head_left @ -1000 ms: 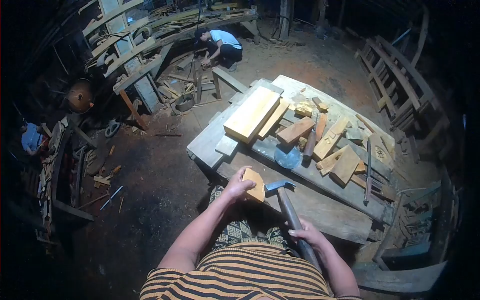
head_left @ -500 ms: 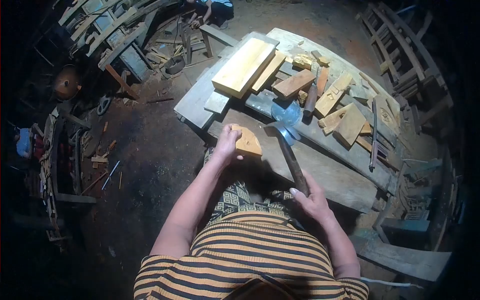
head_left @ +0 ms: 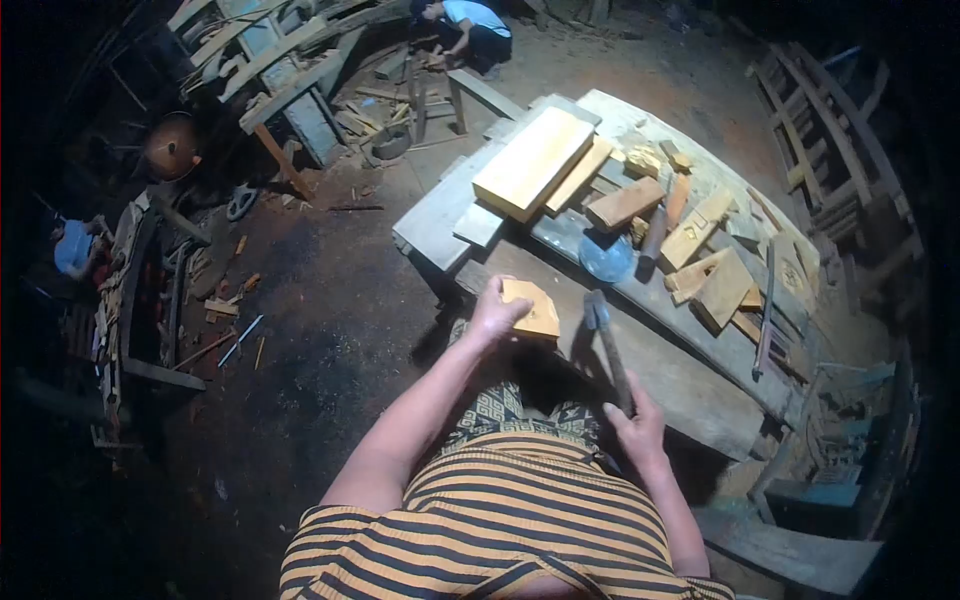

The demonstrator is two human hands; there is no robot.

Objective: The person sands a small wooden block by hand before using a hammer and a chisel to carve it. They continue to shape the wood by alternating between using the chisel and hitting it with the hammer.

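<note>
My left hand (head_left: 497, 315) is closed around a small orange-yellow wood block (head_left: 538, 318) with a chipped, cut-off edge, held just above the near plank of the bench. To its right, my right hand (head_left: 639, 425) grips the dark wooden handle of a hand adze (head_left: 613, 355). The adze's grey metal head points up and away from me, apart from the block. Beyond the hands, a round translucent disc (head_left: 606, 258) lies on the bench, along with a dark wooden mallet-like tool (head_left: 653, 238).
The plank bench (head_left: 660, 365) bears a large pale beam (head_left: 535, 160), several wood pieces and a thin dark rod (head_left: 766, 315). A person (head_left: 470, 25) crouches at the back, another person (head_left: 75, 248) at far left. Scrap timber and a rack (head_left: 850, 150) stand around.
The view has shifted, so the scene sits further right and lower. The adze has turned: its shiny blade, broadside before, now shows mainly as a narrow head. Both hands keep their holds.
</note>
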